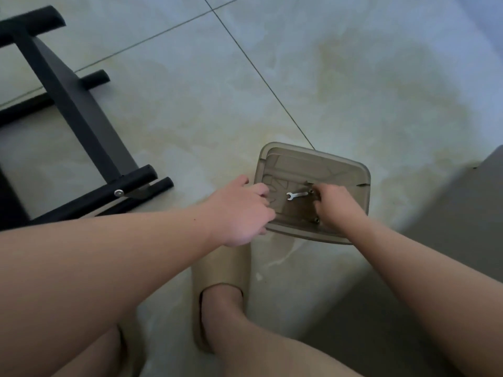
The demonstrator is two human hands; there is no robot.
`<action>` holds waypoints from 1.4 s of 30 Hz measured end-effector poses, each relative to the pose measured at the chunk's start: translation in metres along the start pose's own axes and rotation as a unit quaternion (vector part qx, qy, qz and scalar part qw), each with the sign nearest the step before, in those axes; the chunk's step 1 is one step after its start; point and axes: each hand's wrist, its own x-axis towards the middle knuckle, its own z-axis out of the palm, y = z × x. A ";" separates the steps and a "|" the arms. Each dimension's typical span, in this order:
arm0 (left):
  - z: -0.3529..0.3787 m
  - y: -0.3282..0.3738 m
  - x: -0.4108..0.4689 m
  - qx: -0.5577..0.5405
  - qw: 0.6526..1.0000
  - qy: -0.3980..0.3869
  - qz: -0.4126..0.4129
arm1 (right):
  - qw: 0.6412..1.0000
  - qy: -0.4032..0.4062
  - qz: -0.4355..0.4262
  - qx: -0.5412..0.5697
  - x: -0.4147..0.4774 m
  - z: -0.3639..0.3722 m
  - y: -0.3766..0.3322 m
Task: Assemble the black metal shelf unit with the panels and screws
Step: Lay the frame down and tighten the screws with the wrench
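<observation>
**Q:** Lower centre of the frame: what is lying nearest, and is it posing a risk?

**A:** A beige rubber slipper [220,268] is sitting just below the translucent grey-brown plastic tray [313,156], its toe close to the near rim. A shift of that foot is likely to nudge the tray and scatter the loose hardware.

**Q:** How are the hands engaging the tray?

**A:** The left hand [239,210] is curling its fingers over the tray's left rim, apparently steadying it. The right hand [336,205] is reaching inside with its fingers bent downward. Whether it is pinching anything cannot be told, since the fingertips are hiding under the knuckles.

**Q:** What is lying inside, and what could go wrong there?

**A:** A small silver flat spanner [296,195] is lying at the tray's middle, and a dark round-headed screw [316,220] is sitting beside the right wrist. A hasty pinch is likely to let a screw slip, hop the low rim and roll away over the pale glossy tile floor [353,77]. A pull on the left rim risks tilting so light a tray.

**Q:** Where is the task's thing?

**A:** The black metal shelf frame [79,110] is lying at the upper left of the frame, well apart from the tray. One silver bolt head [119,192] is showing at a near joint. Judged part-built, it may rack out of square if bolts are tightened before the parts line up.
</observation>
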 end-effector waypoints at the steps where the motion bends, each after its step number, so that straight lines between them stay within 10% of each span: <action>1: 0.002 -0.001 -0.001 -0.003 1.000 0.009 0.002 | 1.000 0.004 0.010 0.014 0.005 0.004 -0.002; 16: 0.016 -0.002 -0.005 -0.007 0.998 0.061 0.010 | 0.995 0.059 0.036 0.069 0.022 0.017 -0.009; 21: 0.000 -0.008 -0.022 -0.165 0.971 0.163 -0.049 | 0.974 0.133 -0.003 0.186 -0.013 -0.019 -0.024; 24: -0.020 -0.018 -0.033 -0.437 0.864 0.159 -0.193 | 0.948 0.164 -0.084 0.259 -0.045 -0.050 -0.051; 31: -0.045 -0.052 -0.089 -0.869 0.390 0.101 -0.287 | 0.886 0.134 -0.257 0.362 -0.098 -0.081 -0.162; 35: -0.041 -0.074 -0.128 -0.918 0.283 0.117 -0.251 | 0.868 0.115 -0.340 0.343 -0.105 -0.077 -0.219; 42: -0.010 -0.110 -0.180 -0.903 0.255 0.204 -0.280 | 0.877 0.101 -0.358 0.306 -0.079 -0.060 -0.255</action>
